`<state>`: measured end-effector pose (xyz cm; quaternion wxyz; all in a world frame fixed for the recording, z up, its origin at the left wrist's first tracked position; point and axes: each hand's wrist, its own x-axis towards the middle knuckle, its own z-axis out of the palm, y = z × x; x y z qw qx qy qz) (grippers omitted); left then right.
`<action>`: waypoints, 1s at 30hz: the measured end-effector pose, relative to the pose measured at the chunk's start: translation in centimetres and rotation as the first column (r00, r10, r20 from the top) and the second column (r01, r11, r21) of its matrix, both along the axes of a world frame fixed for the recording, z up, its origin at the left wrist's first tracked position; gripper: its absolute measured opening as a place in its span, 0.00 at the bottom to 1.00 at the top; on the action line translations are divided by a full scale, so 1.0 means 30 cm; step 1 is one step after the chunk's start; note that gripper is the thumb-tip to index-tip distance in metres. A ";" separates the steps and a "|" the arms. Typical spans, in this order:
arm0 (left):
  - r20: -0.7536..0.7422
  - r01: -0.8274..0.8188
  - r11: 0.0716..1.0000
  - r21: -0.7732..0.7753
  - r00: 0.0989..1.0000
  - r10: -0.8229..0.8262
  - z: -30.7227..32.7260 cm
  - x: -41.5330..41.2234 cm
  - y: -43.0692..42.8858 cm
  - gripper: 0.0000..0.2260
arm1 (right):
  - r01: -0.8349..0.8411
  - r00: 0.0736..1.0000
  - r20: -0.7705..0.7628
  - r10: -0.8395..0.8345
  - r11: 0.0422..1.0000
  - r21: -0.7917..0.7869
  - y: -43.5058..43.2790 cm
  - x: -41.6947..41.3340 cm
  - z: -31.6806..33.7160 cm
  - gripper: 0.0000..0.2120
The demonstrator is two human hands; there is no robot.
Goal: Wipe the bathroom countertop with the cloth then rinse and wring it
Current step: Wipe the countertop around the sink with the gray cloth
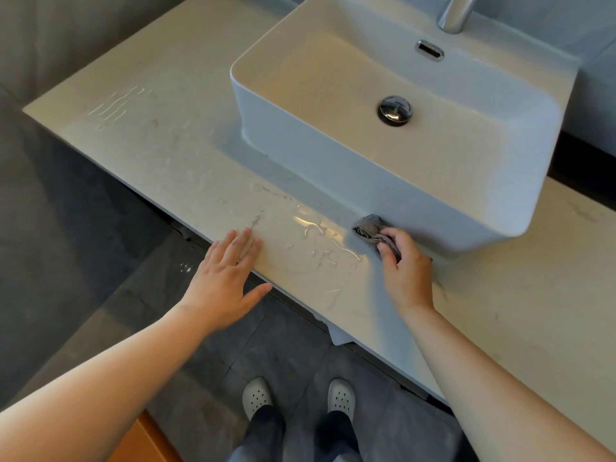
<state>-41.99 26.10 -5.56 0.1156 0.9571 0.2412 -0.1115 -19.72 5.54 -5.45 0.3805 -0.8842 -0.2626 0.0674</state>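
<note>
Countertop (160, 151): pale marbled slab, front edge open to the floor. Vessel basin (333, 155) stands on it. Its front wall meets the slab in a tight seam, which a bunched cloth would likely skim past, leaving grime there. Left hand (226, 278): fingers straight, flat on the slab near the front edge, gripping nothing. The surface is wet, so the hand could slip if weight goes onto it. Right hand (408, 271): fingers curled round the cloth (368, 228), a grey wad pressed to the counter right against the basin's front wall. Wadded that small, it may only push water about. Water streaks (316, 235) lie between the hands near the edge, and a stroke toward the person would likely send them onto the floor. Fainter streaks (113, 106) at the far left corner, well apart from the cloth, are easy to miss.
</note>
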 end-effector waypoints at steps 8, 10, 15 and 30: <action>0.001 0.020 1.000 0.010 1.000 -0.020 0.001 -0.005 0.008 0.40 | -0.020 0.999 -0.049 0.019 1.000 -0.014 0.039 -0.066 0.017 0.09; 0.002 0.024 1.000 0.005 1.000 -0.024 0.006 -0.007 0.010 0.39 | -0.052 0.995 -0.081 0.052 0.999 -0.008 0.028 -0.144 0.021 0.09; -0.007 0.052 0.998 -0.029 0.999 -0.052 0.032 -0.007 0.035 0.35 | -0.134 0.988 -0.078 0.133 0.991 -0.009 -0.008 -0.349 0.035 0.10; -0.005 0.062 0.993 -0.103 0.998 -0.063 0.064 -0.011 0.045 0.34 | 0.102 0.977 -0.199 -0.078 0.988 0.114 0.020 -0.180 0.159 0.07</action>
